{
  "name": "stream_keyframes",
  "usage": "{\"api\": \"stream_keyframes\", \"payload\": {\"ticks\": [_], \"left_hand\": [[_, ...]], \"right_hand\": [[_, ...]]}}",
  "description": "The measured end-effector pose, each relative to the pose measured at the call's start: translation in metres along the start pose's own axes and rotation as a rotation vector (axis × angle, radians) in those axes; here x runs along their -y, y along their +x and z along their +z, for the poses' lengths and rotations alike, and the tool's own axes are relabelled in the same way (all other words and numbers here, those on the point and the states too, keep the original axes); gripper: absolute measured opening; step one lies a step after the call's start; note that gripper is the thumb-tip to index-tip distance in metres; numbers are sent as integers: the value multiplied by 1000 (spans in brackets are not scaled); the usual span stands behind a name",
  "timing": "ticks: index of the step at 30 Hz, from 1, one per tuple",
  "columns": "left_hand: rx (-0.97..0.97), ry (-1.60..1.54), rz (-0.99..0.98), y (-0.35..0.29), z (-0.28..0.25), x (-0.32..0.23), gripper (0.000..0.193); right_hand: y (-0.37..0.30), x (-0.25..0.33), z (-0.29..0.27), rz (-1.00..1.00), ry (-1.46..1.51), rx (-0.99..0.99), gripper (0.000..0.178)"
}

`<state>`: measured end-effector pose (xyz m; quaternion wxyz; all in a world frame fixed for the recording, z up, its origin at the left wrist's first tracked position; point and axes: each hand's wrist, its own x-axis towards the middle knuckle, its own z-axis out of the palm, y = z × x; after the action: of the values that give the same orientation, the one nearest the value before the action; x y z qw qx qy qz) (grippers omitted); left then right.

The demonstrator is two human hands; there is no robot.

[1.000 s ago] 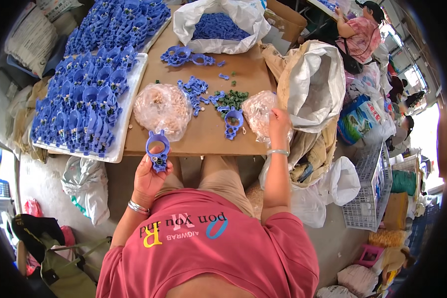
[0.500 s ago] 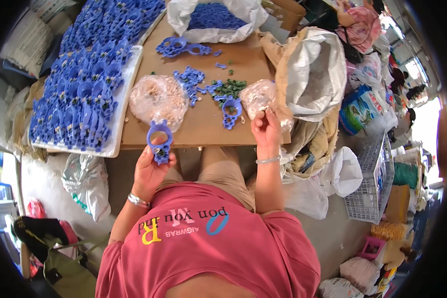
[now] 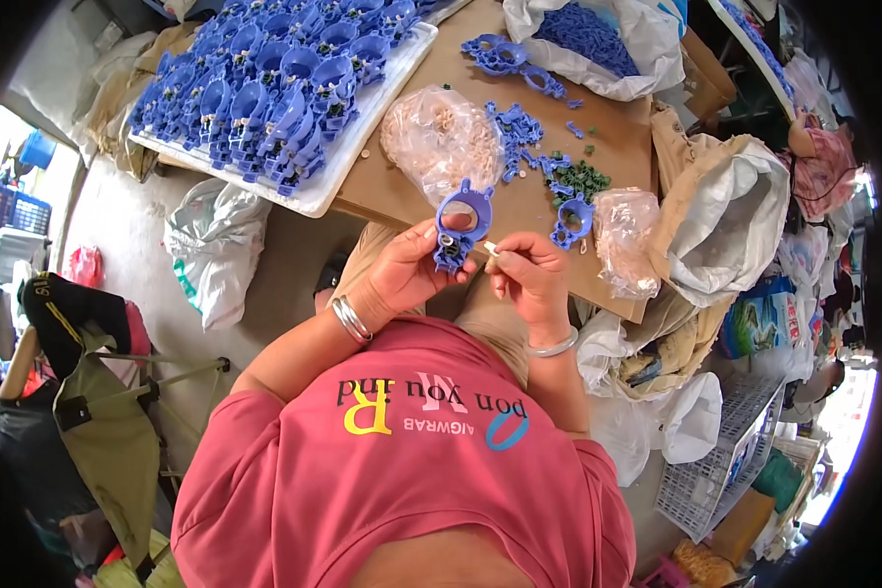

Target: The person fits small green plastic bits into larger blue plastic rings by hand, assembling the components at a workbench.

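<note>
A blue plastic part (image 3: 467, 207) with a round ring at its top is gripped between the thumb and fingers of my left hand (image 3: 405, 269). Dark and pale small pieces show in its lower end. Close beside it, my right hand (image 3: 532, 271) pinches a small white piece (image 3: 492, 250). The two hands are apart by a narrow gap, above my lap at the table edge. On the table, another blue ring part (image 3: 572, 218) lies beyond my right hand. Near it are a pile of small green pieces (image 3: 583, 177) and a clear bag of pale pieces (image 3: 625, 235).
A bigger bag of beige pieces (image 3: 429, 147) rests on the brown table (image 3: 372, 186). At the left, a white tray (image 3: 314, 201) carries rows of blue parts. Open white sacks (image 3: 740, 230) stand at the right, and a grey crate (image 3: 701, 490) sits on the floor.
My right hand has come from beside the small clear bag toward the blue part in my left hand, carrying the white piece. The view has swung, so the table sits further right.
</note>
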<state>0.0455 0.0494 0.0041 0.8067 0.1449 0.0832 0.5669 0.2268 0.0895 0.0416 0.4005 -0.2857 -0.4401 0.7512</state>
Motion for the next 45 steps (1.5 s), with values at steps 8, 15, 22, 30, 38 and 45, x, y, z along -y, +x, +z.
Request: {"api": "stream_keyframes", "payload": {"ticks": [8, 15, 22, 30, 38, 45], "left_hand": [[-27, 7, 30, -10, -4, -3, 44], [-59, 23, 34, -11, -6, -2, 43], [-55, 50, 72, -11, -8, -2, 52], [3, 41, 103, -11, -9, -1, 42], [16, 9, 111, -10, -10, 0, 41], [19, 92, 108, -12, -16, 2, 37]], "right_hand": [[2, -5, 25, 37, -276, -28, 9], [5, -22, 24, -100, -539, -58, 9], [8, -30, 28, -802, -1362, -111, 9], [7, -34, 32, -776, -1256, -166, 9], [4, -43, 37, -517, -905, -294, 11], [4, -46, 37, -397, -820, -303, 10]]}}
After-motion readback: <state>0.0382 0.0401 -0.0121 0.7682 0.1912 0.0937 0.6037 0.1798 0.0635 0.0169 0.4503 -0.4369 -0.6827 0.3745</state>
